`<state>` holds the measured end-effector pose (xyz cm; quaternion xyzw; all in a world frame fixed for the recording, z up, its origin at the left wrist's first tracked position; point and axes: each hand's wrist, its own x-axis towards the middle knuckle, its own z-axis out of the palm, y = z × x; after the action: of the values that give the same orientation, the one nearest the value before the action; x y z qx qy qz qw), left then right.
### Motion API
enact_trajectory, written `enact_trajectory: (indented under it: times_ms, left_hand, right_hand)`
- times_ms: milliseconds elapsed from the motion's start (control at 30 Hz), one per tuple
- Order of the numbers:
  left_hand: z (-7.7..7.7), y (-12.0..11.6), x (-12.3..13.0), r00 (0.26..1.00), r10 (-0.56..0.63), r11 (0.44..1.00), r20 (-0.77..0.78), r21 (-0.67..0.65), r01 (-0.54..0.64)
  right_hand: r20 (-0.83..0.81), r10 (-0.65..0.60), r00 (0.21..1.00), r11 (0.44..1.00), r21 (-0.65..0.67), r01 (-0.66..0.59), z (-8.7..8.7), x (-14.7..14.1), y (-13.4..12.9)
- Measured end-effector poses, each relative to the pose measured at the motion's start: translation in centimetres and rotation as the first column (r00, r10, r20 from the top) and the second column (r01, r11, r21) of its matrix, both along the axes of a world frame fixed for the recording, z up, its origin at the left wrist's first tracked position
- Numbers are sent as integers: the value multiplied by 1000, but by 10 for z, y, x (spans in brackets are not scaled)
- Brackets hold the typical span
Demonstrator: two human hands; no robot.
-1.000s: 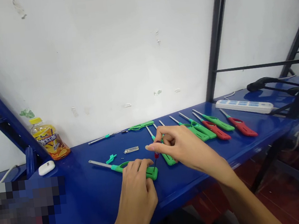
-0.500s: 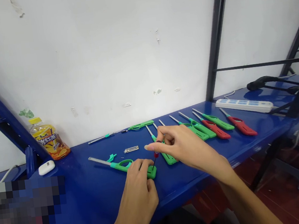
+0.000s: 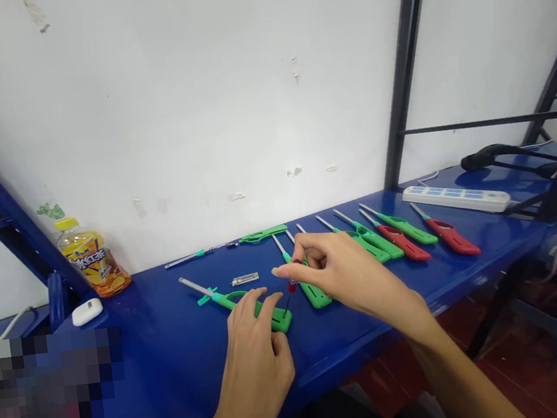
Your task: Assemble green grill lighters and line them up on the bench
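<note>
My left hand (image 3: pixel 257 335) is closed round the handle of a green stick lighter (image 3: pixel 282 320), its fingers arched over the top and thumb along the near side. A small screwdriver (image 3: pixel 292 287) with a red handle is pinched in my right hand (image 3: pixel 338 269). It leans slightly, its tip at the butt end of the lighter's handle. By the lighter's metal nozzle lies a loose teal trigger piece (image 3: pixel 203 300). Behind lie a small metal-and-clear part (image 3: pixel 245 279), a green casing half (image 3: pixel 262 234) and a thin metal tube with wire (image 3: pixel 184 260).
Several green and red stick lighters (image 3: pixel 455 236) lie in a row to the right on the blue table (image 3: pixel 176 368). A white power strip (image 3: pixel 455 197) is behind them. At left stand a drink bottle (image 3: pixel 94 260) and a white earphone case (image 3: pixel 87 312). A white wall rises behind.
The lighter has turned a little, its nozzle shifting right and up over the teal piece. My left fingers have loosened and slid slightly left. The screwdriver stays at the handle end.
</note>
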<state>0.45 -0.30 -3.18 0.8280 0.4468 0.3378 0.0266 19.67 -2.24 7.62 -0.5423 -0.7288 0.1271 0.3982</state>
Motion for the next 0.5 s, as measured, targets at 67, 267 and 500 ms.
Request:
enact_trajectory:
  times_ms: [67,267,500]
  left_hand:
    - [0,0,0,1000,0,1000,-9,6,0]
    - [0,-1,-1,1000,1,997,-28,81,1]
    - [-2,2,1,998,-11,993,-57,114,18]
  right_hand:
    - [7,1,1000,1000,-8,-1,1,2,-1]
    - [73,2,997,999,-42,1,1,7,-1]
    - [106,-18,994,999,-34,21,-1,7,0]
